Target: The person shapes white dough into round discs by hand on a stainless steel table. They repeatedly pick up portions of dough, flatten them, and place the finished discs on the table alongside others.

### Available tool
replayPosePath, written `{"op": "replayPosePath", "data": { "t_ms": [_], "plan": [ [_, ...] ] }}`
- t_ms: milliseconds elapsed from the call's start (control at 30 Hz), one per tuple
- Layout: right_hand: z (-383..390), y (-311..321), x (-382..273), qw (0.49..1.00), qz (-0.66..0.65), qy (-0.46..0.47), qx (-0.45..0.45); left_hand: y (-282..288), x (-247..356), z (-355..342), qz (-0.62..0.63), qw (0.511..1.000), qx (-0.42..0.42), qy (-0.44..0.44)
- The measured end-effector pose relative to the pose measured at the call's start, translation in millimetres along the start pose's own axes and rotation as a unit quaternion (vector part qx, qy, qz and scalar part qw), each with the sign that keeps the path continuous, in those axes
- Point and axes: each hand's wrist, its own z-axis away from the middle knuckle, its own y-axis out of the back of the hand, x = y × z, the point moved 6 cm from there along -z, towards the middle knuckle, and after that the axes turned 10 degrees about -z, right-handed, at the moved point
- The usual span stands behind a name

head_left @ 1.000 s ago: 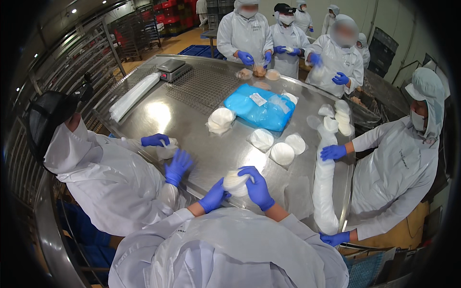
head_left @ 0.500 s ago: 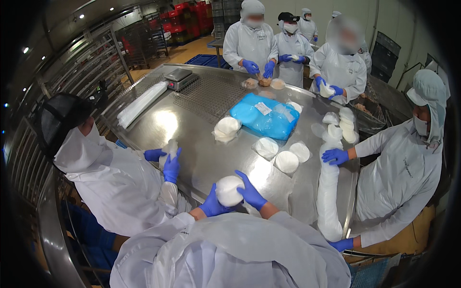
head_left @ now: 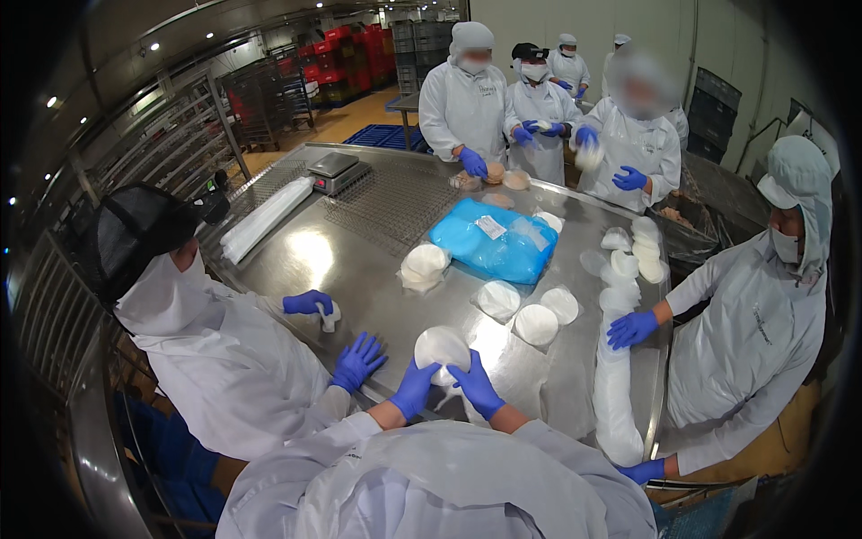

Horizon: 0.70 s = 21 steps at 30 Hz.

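A stack of round white sheets [head_left: 442, 347] stands tilted at the near edge of the steel table, its flat face showing. My left hand [head_left: 414, 389] grips its lower left edge. On the lower right edge, my right hand [head_left: 478, 386] closes with the thumb near the front face. Both hands wear blue gloves. Beyond, more round white stacks lie on the table: one on the left [head_left: 424, 267], and a group including a front stack [head_left: 536, 325] just ahead to the right. Thin clear film [head_left: 512, 373] lies beside my right hand.
A blue plastic bag [head_left: 494, 241] lies mid-table. A scale [head_left: 334, 171] and a long white bundle [head_left: 267, 218] are at the far left. A long white roll [head_left: 620, 359] runs along the right edge under a co-worker's gloved hand [head_left: 633, 329]. Other co-workers stand around the table.
My hands shifted to the stack's lower edges, and its face turned more upright. The co-worker on the left moved one hand off the white material onto the table. A far-side co-worker's hands moved apart.
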Motion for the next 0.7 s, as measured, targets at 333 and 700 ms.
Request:
{"op": "replayPosePath", "data": {
  "t_ms": [333, 700],
  "plan": [
    [38, -35, -214, 0.857, 0.213, 0.454, -0.119, -6, 23, -13, 0.055, 0.994, -0.096, -0.006],
    [-29, 40, 37, 0.789, 0.598, 0.132, -0.051, 37, -68, -40, 0.121, 0.973, -0.067, 0.186]
  ]
}}
